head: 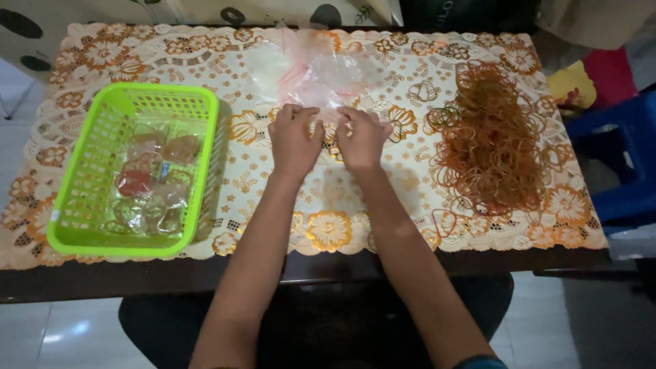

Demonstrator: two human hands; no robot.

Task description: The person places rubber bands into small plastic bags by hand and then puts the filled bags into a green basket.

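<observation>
Clear plastic bags (311,68) lay in a loose heap at the far middle of the table, on the floral orange-and-cream tablecloth (328,198). Their near edge reached the fingertips of both hands. The left hand (294,137) and the right hand (362,137) sat side by side, nearly touching, fingers curled and pinching at that edge; what exactly they gripped was too small to tell. To the right, well apart, spread a big pile of brown rubber bands (488,140). To the left stood 1 green plastic basket (89,205), holding small filled bags of rubber bands (147,184).
</observation>
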